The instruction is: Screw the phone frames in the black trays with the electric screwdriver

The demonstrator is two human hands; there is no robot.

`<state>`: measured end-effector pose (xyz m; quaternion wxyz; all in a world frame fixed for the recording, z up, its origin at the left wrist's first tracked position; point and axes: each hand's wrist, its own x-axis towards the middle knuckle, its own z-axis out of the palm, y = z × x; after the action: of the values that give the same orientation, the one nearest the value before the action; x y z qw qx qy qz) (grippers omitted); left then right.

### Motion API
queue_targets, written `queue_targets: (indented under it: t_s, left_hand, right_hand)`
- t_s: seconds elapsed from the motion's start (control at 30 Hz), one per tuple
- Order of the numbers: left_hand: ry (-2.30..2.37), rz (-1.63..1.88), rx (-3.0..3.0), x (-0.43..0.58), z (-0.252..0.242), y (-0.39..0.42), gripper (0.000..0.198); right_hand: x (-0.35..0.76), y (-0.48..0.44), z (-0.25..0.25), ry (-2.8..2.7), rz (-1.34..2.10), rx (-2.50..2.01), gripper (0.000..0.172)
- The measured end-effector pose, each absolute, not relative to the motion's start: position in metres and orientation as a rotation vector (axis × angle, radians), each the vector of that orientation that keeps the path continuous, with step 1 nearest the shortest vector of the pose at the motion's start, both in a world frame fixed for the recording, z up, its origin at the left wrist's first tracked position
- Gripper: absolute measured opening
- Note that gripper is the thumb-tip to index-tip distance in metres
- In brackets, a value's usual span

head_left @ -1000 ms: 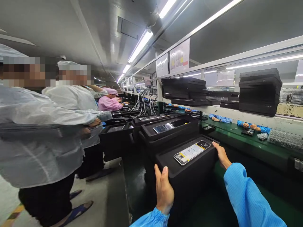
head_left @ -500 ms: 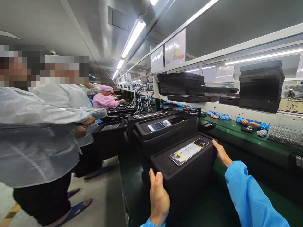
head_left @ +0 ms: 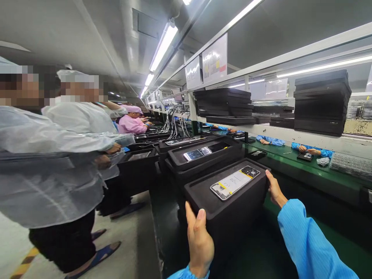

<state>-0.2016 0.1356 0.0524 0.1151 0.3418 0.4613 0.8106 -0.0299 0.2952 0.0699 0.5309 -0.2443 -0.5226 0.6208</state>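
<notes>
Black foam case (head_left: 223,217), smartphone (head_left: 234,183) lying screen up in its recess, left hand (head_left: 200,246) and right hand (head_left: 274,190) clasping opposite sides, second foam case (head_left: 200,164) just behind.

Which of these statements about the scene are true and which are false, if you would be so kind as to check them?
1. The person's left hand and right hand hold opposite sides of a black foam box. True.
2. The phone in that box lies face down. False: its front faces up, showing white and yellow.
3. Stacks of black trays sit on the shelf to the right. True.
4. The box just beyond holds no phone. False: that second box holds a phone.
5. A co-worker in pink stands farther along the line. True.
</notes>
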Motion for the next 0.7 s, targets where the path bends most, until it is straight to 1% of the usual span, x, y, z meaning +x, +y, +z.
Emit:
queue_targets:
  t_s: [0.13, 0.33, 0.47, 0.57, 0.7]
  left_hand:
    - [1.339, 2.433, 1.039, -0.214, 0.047, 0.137, 0.064]
    - [1.303, 2.355, 1.002, -0.219, 0.027, 0.131, 0.063]
    - [1.263, 2.374, 0.887, -0.213, 0.015, 0.131, 0.064]
    - [1.335, 2.386, 0.884, -0.211, 0.011, 0.138, 0.066]
    - [1.423, 2.333, 0.943, -0.211, 0.012, 0.142, 0.067]
  right_hand:
    - [-0.034, 0.295, 0.07, -1.302, 1.472, -0.556, 0.065]
    - [-0.03, 0.294, 0.055, -1.352, 1.451, -0.572, 0.061]
    - [-0.03, 0.292, 0.049, -1.341, 1.491, -0.561, 0.065]
    - [-0.035, 0.295, 0.048, -1.312, 1.513, -0.548, 0.069]
    - [-0.036, 0.301, 0.046, -1.299, 1.551, -0.508, 0.066]
